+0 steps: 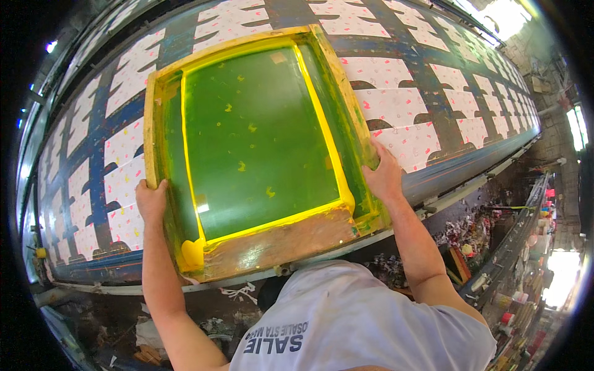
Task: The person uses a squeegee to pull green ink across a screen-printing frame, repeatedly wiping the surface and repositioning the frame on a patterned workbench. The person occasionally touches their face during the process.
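A wooden screen-printing frame [150, 123] lies over the long printing table, with green mesh [253, 117] stretched across it. Bright yellow ink [319, 117] runs in lines along both sides of the mesh and across its near end, pooling in the near left corner. At that near end rests a brown wooden board [278, 244], apparently a squeegee; neither hand touches it. My left hand [152, 199] grips the frame's left side rail, thumb on top. On the opposite rail, my right hand [383, 175] is closed around the edge; part of its fingers is hidden.
White pieces with small pink prints [396, 102] lie in rows on the dark blue table [427, 80]; some at left carry yellow marks too. A metal rail [458, 196] follows the table's near edge. To the right, a cluttered shelf holds several containers [507, 318].
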`<act>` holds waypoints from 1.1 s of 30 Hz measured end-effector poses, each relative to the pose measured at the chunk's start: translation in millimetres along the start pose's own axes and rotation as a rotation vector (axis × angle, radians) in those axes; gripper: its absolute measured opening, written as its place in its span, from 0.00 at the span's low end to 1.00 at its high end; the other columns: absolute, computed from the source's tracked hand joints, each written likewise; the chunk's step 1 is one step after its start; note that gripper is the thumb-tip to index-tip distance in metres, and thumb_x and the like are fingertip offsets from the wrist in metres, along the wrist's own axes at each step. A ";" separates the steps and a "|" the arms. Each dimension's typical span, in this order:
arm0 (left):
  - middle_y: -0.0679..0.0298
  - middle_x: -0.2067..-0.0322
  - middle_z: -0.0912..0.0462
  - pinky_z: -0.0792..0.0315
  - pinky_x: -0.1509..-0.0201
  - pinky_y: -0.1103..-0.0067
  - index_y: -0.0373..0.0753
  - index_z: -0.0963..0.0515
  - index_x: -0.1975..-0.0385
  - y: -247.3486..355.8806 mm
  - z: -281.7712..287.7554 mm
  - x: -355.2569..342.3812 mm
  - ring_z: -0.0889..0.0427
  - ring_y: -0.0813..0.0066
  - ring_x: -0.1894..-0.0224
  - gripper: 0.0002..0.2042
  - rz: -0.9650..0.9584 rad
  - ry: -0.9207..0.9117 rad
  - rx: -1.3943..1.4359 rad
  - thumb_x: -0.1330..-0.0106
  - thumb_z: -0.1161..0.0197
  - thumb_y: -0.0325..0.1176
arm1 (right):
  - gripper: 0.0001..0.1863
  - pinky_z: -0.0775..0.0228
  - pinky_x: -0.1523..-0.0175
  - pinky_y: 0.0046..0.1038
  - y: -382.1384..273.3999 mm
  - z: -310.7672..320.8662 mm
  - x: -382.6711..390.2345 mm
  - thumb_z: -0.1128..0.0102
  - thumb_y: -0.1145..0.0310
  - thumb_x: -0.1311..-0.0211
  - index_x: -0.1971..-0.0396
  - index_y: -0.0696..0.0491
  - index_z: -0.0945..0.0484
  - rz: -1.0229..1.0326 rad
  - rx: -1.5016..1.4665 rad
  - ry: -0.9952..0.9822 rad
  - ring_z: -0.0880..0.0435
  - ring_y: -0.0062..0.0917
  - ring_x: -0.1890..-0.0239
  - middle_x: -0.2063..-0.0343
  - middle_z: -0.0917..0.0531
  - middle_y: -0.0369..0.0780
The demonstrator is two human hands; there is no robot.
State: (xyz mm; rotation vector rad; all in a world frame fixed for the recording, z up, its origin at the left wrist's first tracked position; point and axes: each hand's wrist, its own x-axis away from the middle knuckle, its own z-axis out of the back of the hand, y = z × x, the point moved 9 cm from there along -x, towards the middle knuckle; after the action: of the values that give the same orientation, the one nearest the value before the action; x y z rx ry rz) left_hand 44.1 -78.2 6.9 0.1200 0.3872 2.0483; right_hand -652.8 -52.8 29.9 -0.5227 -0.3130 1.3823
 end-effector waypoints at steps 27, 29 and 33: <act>0.53 0.62 0.11 0.20 0.52 0.64 0.31 0.15 0.61 244.1 -57.5 66.8 0.13 0.56 0.62 0.20 -0.015 0.037 0.339 0.48 0.13 0.34 | 0.35 0.19 0.33 0.44 219.4 161.5 -97.2 0.28 0.77 0.46 0.34 0.45 0.16 -0.069 -0.078 0.126 0.11 0.46 0.39 0.43 0.10 0.48; 0.51 0.61 0.13 0.21 0.51 0.62 0.30 0.16 0.62 281.9 -65.5 90.9 0.14 0.53 0.60 0.22 -0.051 0.101 0.309 0.49 0.13 0.37 | 0.35 0.18 0.34 0.42 265.2 176.2 -105.9 0.29 0.77 0.46 0.34 0.45 0.15 -0.171 -0.104 0.079 0.10 0.46 0.41 0.43 0.09 0.47; 0.52 0.61 0.13 0.21 0.50 0.62 0.31 0.16 0.63 346.3 -83.8 139.8 0.15 0.54 0.59 0.23 -0.050 0.135 0.261 0.50 0.13 0.39 | 0.37 0.18 0.35 0.42 325.4 206.3 -122.6 0.30 0.78 0.47 0.32 0.45 0.16 -0.111 -0.129 0.151 0.09 0.45 0.43 0.44 0.09 0.47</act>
State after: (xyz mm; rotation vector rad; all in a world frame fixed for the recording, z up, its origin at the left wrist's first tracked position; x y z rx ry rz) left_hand -334.7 -128.7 28.5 0.1298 0.7344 1.9541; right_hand -1053.3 -105.9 45.4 -0.7029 -0.3046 1.2133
